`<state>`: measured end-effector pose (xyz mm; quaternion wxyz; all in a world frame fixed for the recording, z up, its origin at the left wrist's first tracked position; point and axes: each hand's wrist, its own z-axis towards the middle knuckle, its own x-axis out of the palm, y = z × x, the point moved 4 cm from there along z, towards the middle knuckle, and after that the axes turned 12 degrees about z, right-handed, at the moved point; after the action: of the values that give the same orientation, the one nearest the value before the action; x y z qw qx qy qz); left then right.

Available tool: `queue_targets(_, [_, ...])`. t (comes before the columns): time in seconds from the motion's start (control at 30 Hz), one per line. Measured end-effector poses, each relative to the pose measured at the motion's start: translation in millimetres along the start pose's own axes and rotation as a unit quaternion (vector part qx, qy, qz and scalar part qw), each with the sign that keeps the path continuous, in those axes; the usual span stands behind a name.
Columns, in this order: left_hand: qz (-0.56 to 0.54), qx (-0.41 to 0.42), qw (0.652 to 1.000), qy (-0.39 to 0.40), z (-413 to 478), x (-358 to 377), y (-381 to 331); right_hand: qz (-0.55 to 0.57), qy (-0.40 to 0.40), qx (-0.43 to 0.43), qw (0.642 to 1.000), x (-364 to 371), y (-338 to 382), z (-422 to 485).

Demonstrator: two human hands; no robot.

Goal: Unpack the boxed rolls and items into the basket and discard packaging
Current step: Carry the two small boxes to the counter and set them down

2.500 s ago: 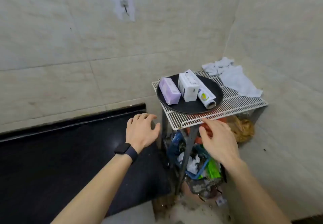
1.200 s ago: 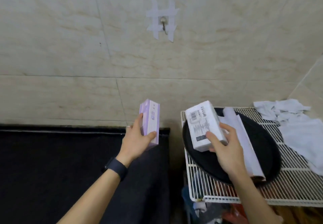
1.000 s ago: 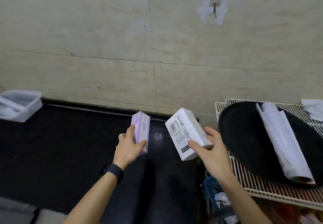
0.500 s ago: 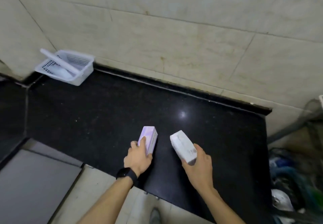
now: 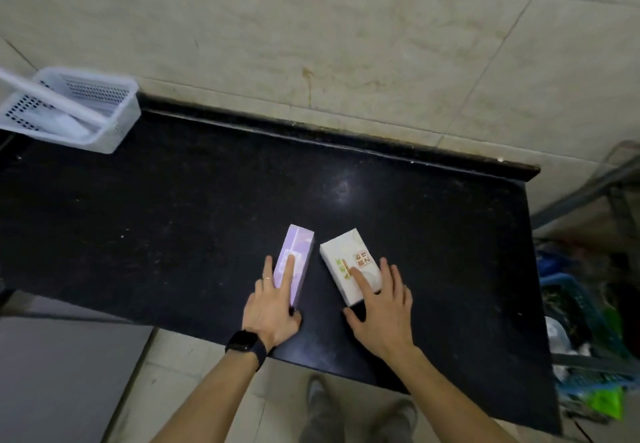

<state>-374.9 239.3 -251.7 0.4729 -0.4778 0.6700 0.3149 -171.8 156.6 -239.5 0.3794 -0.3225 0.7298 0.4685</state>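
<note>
I see left hand [image 5: 272,307] flat, fingers straight, index finger lying along top of purple box [image 5: 299,245], thumb by box's near end. Right hand [image 5: 382,307] spread, index finger resting on top of white box [image 5: 341,252], thumb on black countertop [image 5: 173,217]. Boxes lie side by side just ahead of palms, not touching. Smartwatch [image 5: 244,344] on left wrist. White perforated basket [image 5: 117,127] far out left of left hand, against wall, well apart from both boxes. Dim clutter [image 5: 581,304] beyond right hand, past counter end; can't make it out.
</note>
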Motion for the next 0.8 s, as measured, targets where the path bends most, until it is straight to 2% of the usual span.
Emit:
queue_targets(0.07, [0.032, 0.036, 0.999, 0.001, 4, -5, 5, 0.038, 0.035, 0.018, 0.999, 3, -3, 0])
queue_targets(0.17, [0.074, 0.095, 0.993, 0.003, 9, -7, 8, 0.049, 0.030, 0.015, 0.998, 6, 3, 2])
queue_targets(0.4, [0.111, 0.124, 0.986, 0.021, 32, -24, 9, 0.028, 0.038, 0.028, 0.999, 16, 28, 18])
queue_targets(0.57, [0.108, 0.122, 0.986, 0.028, 37, -29, 8, 0.049, 0.068, 0.018, 0.996, 8, 25, 22])
queue_targets(0.67, [0.152, 0.107, 0.982, 0.030, 31, -33, 2, 0.060, 0.092, 0.013, 0.994, -1, 24, 19])
queue_targets(0.8, [0.198, 0.079, 0.976, 0.045, 27, -55, -14, 0.060, 0.065, -0.010, 0.996, -39, 21, 11])
